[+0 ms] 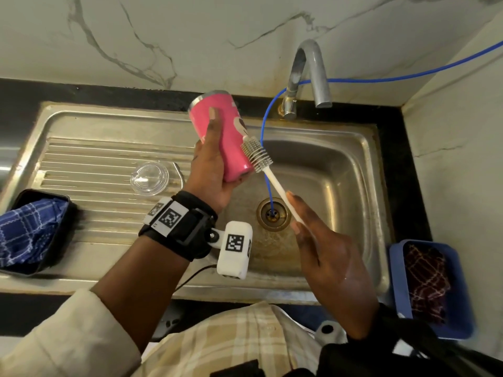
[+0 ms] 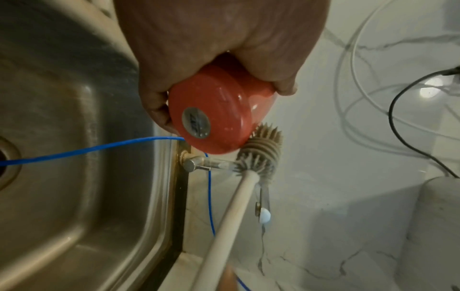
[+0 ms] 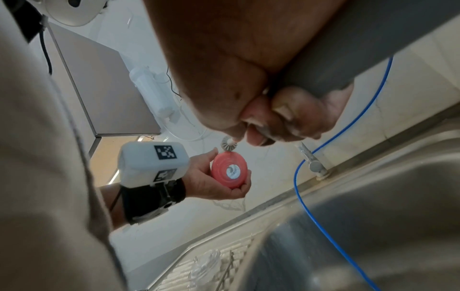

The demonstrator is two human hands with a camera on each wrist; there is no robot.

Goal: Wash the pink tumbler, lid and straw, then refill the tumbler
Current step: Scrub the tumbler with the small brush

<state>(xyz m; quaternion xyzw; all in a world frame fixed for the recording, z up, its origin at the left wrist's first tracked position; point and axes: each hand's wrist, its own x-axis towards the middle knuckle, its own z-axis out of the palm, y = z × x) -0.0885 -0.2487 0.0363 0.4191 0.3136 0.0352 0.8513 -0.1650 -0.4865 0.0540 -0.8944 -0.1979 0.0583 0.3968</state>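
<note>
My left hand (image 1: 211,161) grips the pink tumbler (image 1: 226,134) over the sink, tilted with its open mouth pointing away and its base toward me (image 2: 211,118) (image 3: 230,171). My right hand (image 1: 307,227) holds the white handle of a bottle brush (image 1: 257,155), whose bristle head (image 2: 261,151) presses against the tumbler's outer wall near the base. The clear lid (image 1: 149,178) lies on the draining board, and a thin metal straw (image 1: 180,174) lies just right of it.
The steel sink (image 1: 340,170) has an open drain (image 1: 272,213) with a blue hose (image 1: 264,148) running into it. The tap (image 1: 307,77) stands behind. A black tray with blue cloth (image 1: 30,229) sits left; a blue tray with dark cloth (image 1: 432,287) sits right.
</note>
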